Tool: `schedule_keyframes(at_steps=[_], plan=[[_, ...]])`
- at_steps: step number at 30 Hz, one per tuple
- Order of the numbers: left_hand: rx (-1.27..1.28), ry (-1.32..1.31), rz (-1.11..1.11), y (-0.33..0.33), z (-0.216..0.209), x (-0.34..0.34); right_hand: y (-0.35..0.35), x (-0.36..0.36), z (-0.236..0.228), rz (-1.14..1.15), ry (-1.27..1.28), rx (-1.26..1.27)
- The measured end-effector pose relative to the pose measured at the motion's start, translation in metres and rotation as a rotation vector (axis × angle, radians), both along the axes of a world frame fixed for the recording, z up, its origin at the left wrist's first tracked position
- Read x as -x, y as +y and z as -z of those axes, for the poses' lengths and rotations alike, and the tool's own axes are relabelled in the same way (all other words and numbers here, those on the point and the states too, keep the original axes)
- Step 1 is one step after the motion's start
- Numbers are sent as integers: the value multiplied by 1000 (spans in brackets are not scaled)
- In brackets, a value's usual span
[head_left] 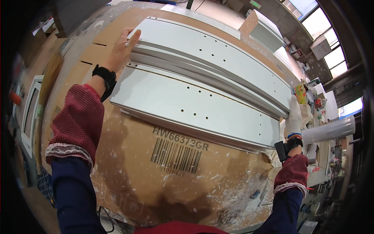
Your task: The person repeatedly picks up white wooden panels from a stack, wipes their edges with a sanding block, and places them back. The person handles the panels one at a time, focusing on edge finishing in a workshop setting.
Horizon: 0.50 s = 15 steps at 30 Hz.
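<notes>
My left hand [126, 43] is bare, with a ring, and grips the left end of a long white panel [175, 35] with several small drilled holes. At that panel's other end, my right hand [295, 117] in a white glove holds the edge; its fingers are partly hidden. The panel's near side is raised, showing grey edges of other boards beneath it. Nearer to me lies a second white drilled panel [159, 87] on top of another board. Both stacks rest on a brown cardboard sheet [128, 167] with dark print.
Behind the stacks is another flat white strip [202, 18]. A white box-shaped piece [265, 29] stands at the far right. Beside my right hand are a clear plastic-wrapped roll [331, 129] and cluttered small items. A straw broom [48, 78] leans along the left side.
</notes>
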State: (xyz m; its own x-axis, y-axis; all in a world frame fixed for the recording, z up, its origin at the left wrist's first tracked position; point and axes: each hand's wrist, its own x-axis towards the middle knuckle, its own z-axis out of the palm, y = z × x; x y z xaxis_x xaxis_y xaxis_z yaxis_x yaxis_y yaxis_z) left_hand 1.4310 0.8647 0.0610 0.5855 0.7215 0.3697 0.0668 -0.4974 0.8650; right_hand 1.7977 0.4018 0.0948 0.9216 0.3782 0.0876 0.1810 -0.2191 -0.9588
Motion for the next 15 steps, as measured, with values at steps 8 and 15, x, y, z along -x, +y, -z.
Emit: schedule_keyframes(at_steps=[8,15], plan=[[-489,229,122,5,-7,21,21,-13,-49,-169,-9,183],[-1129,603,245,-113,-53,-55,101,-29,-63,-357,-641,1099]])
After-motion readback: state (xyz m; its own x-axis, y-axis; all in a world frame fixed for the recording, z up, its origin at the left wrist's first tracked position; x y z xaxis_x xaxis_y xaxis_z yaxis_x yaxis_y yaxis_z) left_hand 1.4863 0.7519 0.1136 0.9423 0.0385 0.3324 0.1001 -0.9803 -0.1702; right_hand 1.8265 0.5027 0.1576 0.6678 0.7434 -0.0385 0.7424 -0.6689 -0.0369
